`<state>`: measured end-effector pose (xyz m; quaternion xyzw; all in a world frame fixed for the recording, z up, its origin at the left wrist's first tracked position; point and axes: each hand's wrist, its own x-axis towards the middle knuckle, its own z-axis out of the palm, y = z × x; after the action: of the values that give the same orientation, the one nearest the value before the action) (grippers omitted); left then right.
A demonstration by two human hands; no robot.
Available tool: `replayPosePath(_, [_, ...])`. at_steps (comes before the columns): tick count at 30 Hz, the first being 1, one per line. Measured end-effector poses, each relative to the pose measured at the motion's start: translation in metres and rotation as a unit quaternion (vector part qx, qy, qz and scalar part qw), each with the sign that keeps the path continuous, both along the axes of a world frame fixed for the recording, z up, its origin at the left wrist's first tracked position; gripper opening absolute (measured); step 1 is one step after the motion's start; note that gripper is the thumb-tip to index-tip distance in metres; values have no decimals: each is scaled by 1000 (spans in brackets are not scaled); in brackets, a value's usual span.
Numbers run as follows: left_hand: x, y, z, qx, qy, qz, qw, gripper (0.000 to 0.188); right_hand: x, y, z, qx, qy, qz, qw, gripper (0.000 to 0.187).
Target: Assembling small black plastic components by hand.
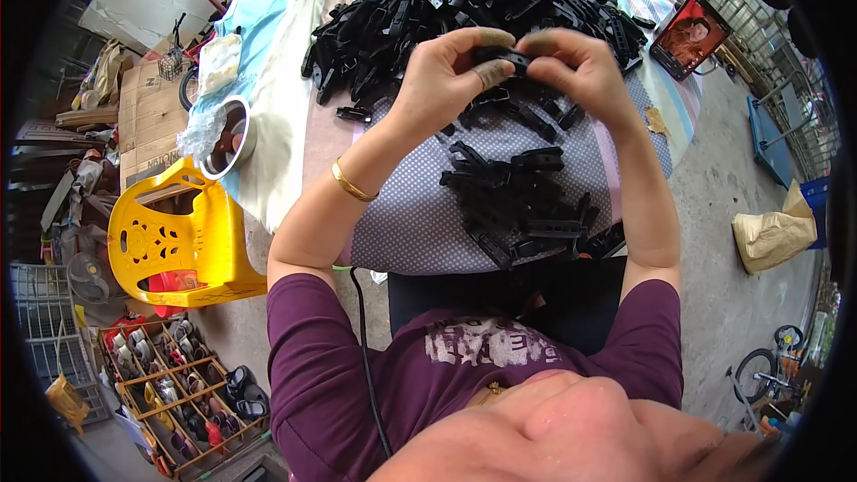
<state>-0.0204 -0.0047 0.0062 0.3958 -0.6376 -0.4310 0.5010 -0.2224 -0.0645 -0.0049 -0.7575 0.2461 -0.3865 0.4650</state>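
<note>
Between my two hands, above the table, is a small black plastic part (pixel 516 61), long and narrow. My left hand (pixel 455 76) pinches its left end with thumb and fingers; dark smudges mark the fingertips. My right hand (pixel 578 71) closes on its right end, the fingers partly blurred. Beyond them spreads a large heap of similar black plastic parts (pixel 402 13). Closer to me lies a smaller pile of black parts (pixel 518 201), near the table's front edge. One loose black part (pixel 354 113) rests left of the large heap.
Cloths cover the table (pixel 402 232). A phone (pixel 689 36) stands at its right edge. On the left are a metal bowl (pixel 234 138), a yellow plastic chair (pixel 178 232) and a shoe rack (pixel 178 393). A tan sack (pixel 772 232) sits on the floor at right. A black cable (pixel 364 339) hangs beside me.
</note>
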Motion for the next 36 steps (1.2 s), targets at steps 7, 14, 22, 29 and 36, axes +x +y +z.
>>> replayPosePath(7, [-23,19,-13,-29,-203,-280,938,32,-18,-37,-12,-435,224,-367,791,24])
replayPosePath(14, [-16,9,-5,-303,-276,163,898,44,-4,-7,11,-494,70,-311,809,27])
replayPosePath(22, [-1,5,-9,-175,-338,156,911,52,11,22,19,-159,218,-96,958,35])
replayPosePath(29, [9,-8,-8,63,-95,115,987,53,6,13,-3,-213,324,-2,922,28])
replayPosePath(36, [-1,-8,-18,182,180,69,964,24,3,7,8,63,-28,-46,997,14])
